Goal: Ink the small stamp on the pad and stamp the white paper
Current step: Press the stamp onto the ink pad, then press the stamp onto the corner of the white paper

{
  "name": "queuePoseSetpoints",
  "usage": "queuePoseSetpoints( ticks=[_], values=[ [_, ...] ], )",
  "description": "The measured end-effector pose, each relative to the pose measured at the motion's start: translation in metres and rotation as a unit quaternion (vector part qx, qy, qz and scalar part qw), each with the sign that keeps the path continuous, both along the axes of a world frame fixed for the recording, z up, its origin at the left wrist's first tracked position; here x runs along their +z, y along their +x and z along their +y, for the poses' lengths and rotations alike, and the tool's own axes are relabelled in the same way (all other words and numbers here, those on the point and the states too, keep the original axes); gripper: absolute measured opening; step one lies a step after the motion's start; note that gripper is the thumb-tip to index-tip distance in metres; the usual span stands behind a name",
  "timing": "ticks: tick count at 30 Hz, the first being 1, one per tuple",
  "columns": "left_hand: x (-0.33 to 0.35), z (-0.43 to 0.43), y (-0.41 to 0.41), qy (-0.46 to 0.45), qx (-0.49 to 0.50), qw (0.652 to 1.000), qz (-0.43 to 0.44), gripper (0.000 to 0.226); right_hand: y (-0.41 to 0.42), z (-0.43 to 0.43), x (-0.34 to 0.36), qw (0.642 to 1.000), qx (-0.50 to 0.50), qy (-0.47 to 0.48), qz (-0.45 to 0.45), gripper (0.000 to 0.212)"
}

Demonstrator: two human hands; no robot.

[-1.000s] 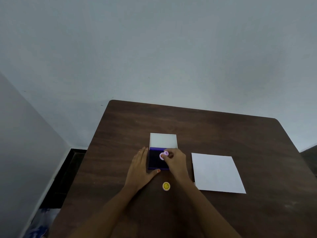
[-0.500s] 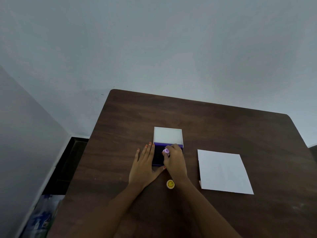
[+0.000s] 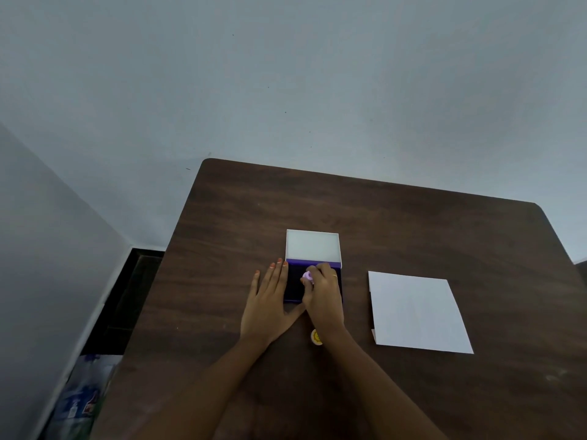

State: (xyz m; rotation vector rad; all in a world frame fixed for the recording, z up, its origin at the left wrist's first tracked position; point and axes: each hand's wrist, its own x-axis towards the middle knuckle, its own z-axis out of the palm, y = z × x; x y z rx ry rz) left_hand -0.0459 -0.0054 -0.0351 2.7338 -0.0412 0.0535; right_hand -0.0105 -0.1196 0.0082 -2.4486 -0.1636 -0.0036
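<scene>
Two hands, one ink pad, one small stamp, one white paper, one yellow disc.
Right hand (image 3: 324, 296) fingers pinch small stamp (image 3: 307, 276) on ink pad (image 3: 293, 285), hiding pad's right half; left hand (image 3: 270, 300) flat, fingers spread, touching the pad's left edge; white paper (image 3: 416, 312) right, apart; yellow disc (image 3: 316, 337) half-covered by wrist; table (image 3: 413, 223).

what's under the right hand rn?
The right hand grips the small pink stamp over the dark ink pad. The hand covers the pad's right side, and the stamp's contact with the ink is hidden. A yellow stamp peeks out beside the wrist.
</scene>
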Motion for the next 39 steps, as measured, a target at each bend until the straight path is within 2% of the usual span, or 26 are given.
queuePoseSetpoints(
  ticks=[9,11,14,16,18,21,22,23,24,26,30,34,36,39],
  values=[
    [0.001,0.0,-0.003,-0.006,0.004,1.0,0.007,0.086,0.002,0.002,0.005,0.999,0.006,-0.002,0.043,0.024],
    [0.003,0.0,-0.002,-0.017,0.009,1.0,0.009,0.086,0.005,-0.001,0.011,0.997,-0.01,0.036,0.069,0.02],
    [0.006,0.0,-0.003,-0.015,0.006,1.0,0.013,0.085,0.005,-0.013,0.024,0.973,-0.115,0.178,0.09,0.012],
    [0.01,0.0,-0.004,-0.039,0.005,0.999,0.016,0.084,0.002,-0.027,0.03,0.926,-0.197,0.289,0.143,0.016],
    [0.017,0.0,-0.004,-0.083,0.019,0.996,0.015,0.08,0.0,-0.042,0.037,0.85,-0.249,0.409,0.221,0.019],
    [0.028,-0.002,-0.001,-0.125,0.069,0.99,0.003,0.067,-0.003,-0.067,0.052,0.666,-0.279,0.621,0.306,0.012],
    [0.031,-0.005,0.0,-0.118,0.075,0.99,-0.006,0.062,-0.005,-0.074,0.057,0.611,-0.285,0.666,0.318,0.012],
    [0.035,-0.008,0.001,-0.105,0.071,0.992,-0.016,0.057,-0.007,-0.08,0.06,0.57,-0.29,0.698,0.322,0.012],
    [0.037,-0.013,0.001,-0.094,0.059,0.993,-0.028,0.053,-0.008,-0.086,0.062,0.543,-0.292,0.719,0.321,0.013],
    [0.043,-0.026,0.002,-0.074,0.019,0.996,-0.051,0.047,-0.011,-0.096,0.065,0.514,-0.286,0.744,0.316,0.015],
    [0.051,-0.063,0.002,-0.053,-0.06,0.994,-0.08,0.043,-0.013,-0.116,0.069,0.505,-0.266,0.761,0.309,0.016],
    [0.046,-0.106,0.002,-0.052,-0.131,0.988,-0.06,0.043,-0.01,-0.139,0.072,0.506,-0.263,0.766,0.295,0.012],
    [0.039,-0.125,0.002,-0.049,-0.173,0.983,-0.043,0.044,-0.006,-0.152,0.072,0.524,-0.264,0.76,0.279,0.012],
    [0.026,-0.148,0.002,-0.015,-0.249,0.968,-0.021,0.05,0.001,-0.169,0.067,0.57,-0.266,0.731,0.265,0.014]
  ],
)
